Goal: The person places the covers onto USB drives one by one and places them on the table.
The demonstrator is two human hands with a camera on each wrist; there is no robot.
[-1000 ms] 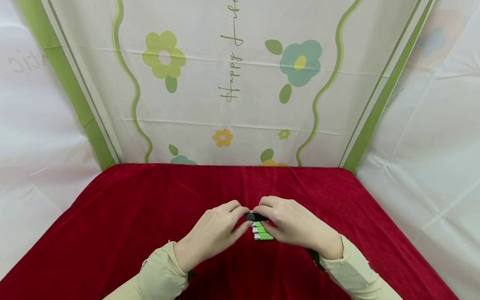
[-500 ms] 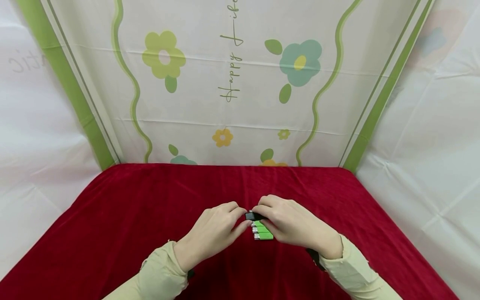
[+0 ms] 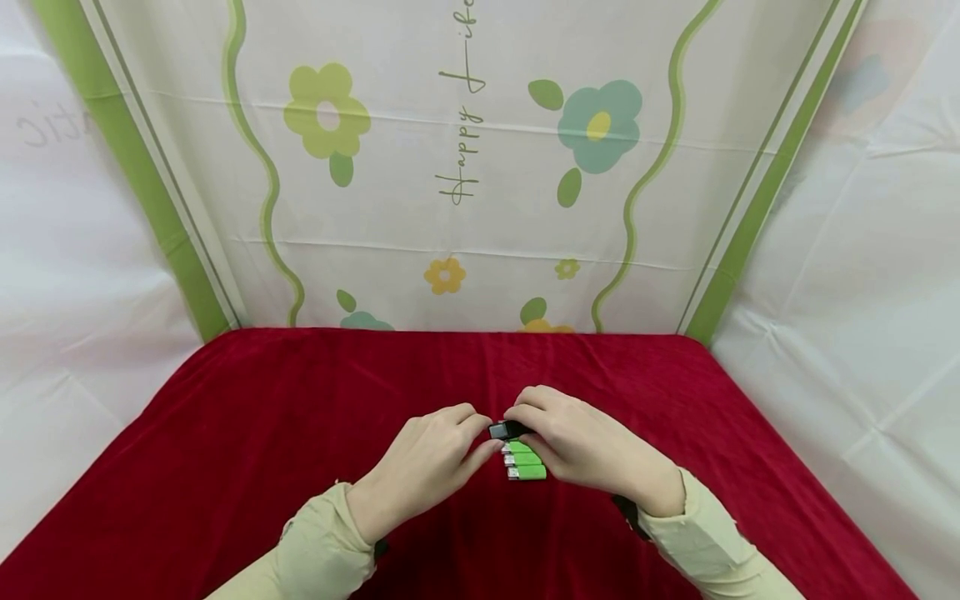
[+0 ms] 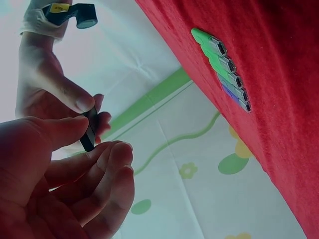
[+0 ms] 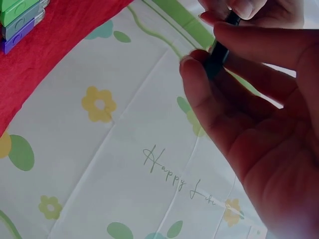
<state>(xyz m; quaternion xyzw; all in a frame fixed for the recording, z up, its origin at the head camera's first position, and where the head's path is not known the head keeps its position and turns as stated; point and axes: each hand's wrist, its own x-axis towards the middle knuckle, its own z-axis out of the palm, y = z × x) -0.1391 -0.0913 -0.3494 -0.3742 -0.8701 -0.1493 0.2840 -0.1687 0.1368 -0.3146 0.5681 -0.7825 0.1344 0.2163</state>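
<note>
Between both hands, raised over the red cloth, is a small black USB stick with a greyish face at its left end. My left hand pinches that left end with thumb and fingertips. The other end is pinched by my right hand, whose fingers cover much of it. In the left wrist view the black stick shows as a slim dark bar. Below the hands lie green USB sticks side by side, metal plugs pointing left. A grey one and a blue USB stick continue the row, hidden behind the hands in the head view.
Red velvet cloth covers the table. A white flowered curtain stands behind its far edge, and plain white sheets hang at both sides.
The black stick has tipped slightly in the fingers, so its greyish left face shows more. My right hand has shifted a little up and left. The row stays in place.
</note>
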